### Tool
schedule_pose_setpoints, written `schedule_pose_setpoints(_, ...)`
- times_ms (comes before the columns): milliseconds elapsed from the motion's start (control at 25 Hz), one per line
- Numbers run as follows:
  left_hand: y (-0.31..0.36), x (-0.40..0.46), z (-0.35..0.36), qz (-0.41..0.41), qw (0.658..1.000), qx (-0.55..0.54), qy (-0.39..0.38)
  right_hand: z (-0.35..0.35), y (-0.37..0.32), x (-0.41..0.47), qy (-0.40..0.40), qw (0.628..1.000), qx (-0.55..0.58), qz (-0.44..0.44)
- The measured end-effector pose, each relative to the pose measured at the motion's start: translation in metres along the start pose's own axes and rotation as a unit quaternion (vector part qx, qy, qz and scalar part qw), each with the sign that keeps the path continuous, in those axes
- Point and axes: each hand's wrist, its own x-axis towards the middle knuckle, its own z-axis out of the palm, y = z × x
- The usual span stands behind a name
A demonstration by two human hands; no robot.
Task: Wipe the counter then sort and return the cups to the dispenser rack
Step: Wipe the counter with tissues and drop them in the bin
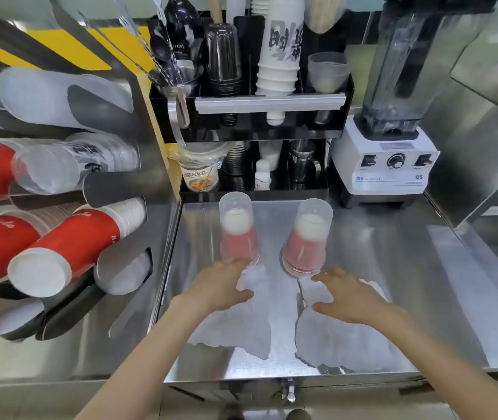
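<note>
Two upside-down clear plastic cups, each over a red and white paper cup, stand on the steel counter [362, 253]: the left stack [237, 228] and the right stack [306, 237]. A grey wiping cloth lies in front of each, the left cloth [241, 322] and the right cloth [341, 341]. My left hand [219, 284] rests on the left cloth, fingertips by the left stack's base. Over the right cloth lies my right hand [346, 297], fingers spread, close to the right stack. The dispenser rack [126, 183] at the left holds red paper cups [69, 247] and clear cups [51, 169].
A black organizer [250, 125] with cup stacks, spoons and metal jugs stands behind the cups. At the back right is a white blender [390, 159]. A steel wall rises at the right. The counter's front edge runs just below the cloths.
</note>
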Motion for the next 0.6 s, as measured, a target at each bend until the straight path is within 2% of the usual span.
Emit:
schedule_pose_setpoints(120,0.0,0.006,0.02,-0.018,1.0,0.007,-0.022,0.019,0.002,0.005,-0.038,0.998,-0.037,0.02)
schedule_pose_setpoints(240,-0.001,0.014,0.043,-0.047,0.997,0.01,-0.058,0.035,0.003,0.012,-0.058,0.998,0.0,0.04)
schedule_pose_setpoints(440,-0.007,0.021,0.077,-0.079,0.994,0.008,-0.082,0.053,-0.002,0.02,-0.049,0.997,-0.007,0.056)
schedule_pose_setpoints(600,-0.01,0.02,0.09,-0.084,0.994,0.03,-0.06,0.059,-0.002,0.024,-0.011,0.999,0.007,0.036)
